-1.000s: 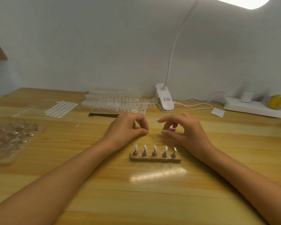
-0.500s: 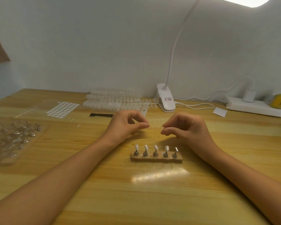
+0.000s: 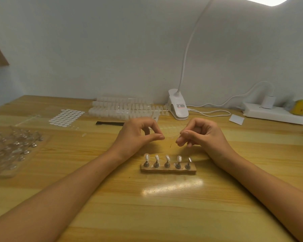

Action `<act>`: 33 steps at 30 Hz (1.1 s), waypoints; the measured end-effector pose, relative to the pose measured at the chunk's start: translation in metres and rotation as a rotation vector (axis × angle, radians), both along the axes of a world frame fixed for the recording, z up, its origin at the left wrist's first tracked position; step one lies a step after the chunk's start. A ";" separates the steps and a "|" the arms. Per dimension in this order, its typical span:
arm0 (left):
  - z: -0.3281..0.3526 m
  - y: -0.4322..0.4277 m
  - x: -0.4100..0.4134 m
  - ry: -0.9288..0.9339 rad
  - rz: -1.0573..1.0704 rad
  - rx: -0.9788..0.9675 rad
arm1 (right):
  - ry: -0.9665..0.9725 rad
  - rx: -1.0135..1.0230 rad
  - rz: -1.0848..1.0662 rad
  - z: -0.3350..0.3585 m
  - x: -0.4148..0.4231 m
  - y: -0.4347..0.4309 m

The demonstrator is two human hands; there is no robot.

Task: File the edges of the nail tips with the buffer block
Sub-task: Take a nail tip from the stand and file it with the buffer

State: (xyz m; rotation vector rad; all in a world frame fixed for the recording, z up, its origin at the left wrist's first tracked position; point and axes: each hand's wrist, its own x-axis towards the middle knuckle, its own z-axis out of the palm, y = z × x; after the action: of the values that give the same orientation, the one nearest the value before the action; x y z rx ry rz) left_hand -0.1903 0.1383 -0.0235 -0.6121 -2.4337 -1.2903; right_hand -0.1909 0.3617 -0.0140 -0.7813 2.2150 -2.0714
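A small wooden stand (image 3: 168, 170) lies on the table with several clear nail tips (image 3: 167, 158) upright on metal pegs. Just behind it, my left hand (image 3: 138, 135) pinches thumb against forefinger, as on a tiny clear nail tip that barely shows. My right hand (image 3: 201, 135) hovers a short gap to the right of the left, its fingers curled inward. The pink buffer block seen in it a moment ago is hidden inside those fingers. The two hands do not touch each other or the stand.
Rows of white nail tips (image 3: 122, 109) and a clip lamp (image 3: 178, 107) stand at the back. A sticker sheet (image 3: 66, 117), a black strip (image 3: 110, 123) and a clear bag of metal pegs (image 3: 10, 149) lie to the left. A power strip (image 3: 275, 114) sits far right.
My hands have drawn slightly apart. My right hand turned and curled, so the pink block no longer shows. The stand has not moved.
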 end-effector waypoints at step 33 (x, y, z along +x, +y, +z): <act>-0.003 0.001 -0.003 -0.144 -0.091 -0.189 | 0.264 0.854 -0.418 -0.013 -0.016 0.011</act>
State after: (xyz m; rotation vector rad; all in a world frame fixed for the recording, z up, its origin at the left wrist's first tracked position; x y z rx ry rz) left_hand -0.1936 0.1393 -0.0262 -0.7091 -2.6963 -1.1841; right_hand -0.2068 0.3731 -0.0273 -0.5428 3.2085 -0.8902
